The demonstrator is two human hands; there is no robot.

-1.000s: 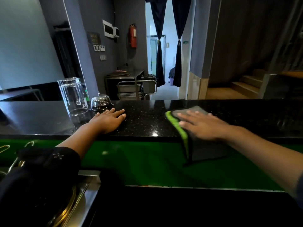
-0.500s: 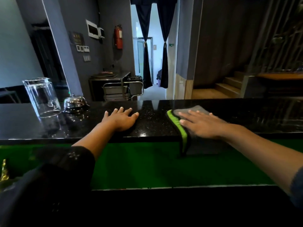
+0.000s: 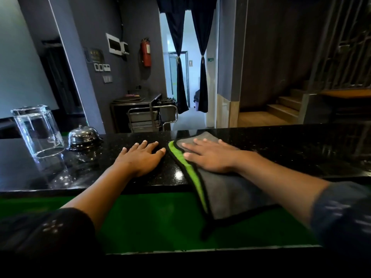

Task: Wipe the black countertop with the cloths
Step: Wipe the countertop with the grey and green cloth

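Observation:
A glossy black countertop (image 3: pixel 291 149) runs across the view. On it lies a grey cloth (image 3: pixel 226 195) with a green edge, its near part hanging over the counter's front edge. My right hand (image 3: pixel 210 155) presses flat on the cloth with straight fingers. My left hand (image 3: pixel 141 158) rests flat on the bare countertop just left of the cloth, fingers spread, holding nothing. No second cloth shows.
An upturned clear glass jug (image 3: pixel 38 131) and a metal call bell (image 3: pixel 84 136) stand on the counter at the left. A green ledge (image 3: pixel 152 217) lies below the counter's front. Beyond are a metal trolley (image 3: pixel 148 117), a curtained doorway and stairs at the right.
My right hand and the cloth have slid left across the counter, closing on my left hand. My head has turned, so the jug and bell shifted in view.

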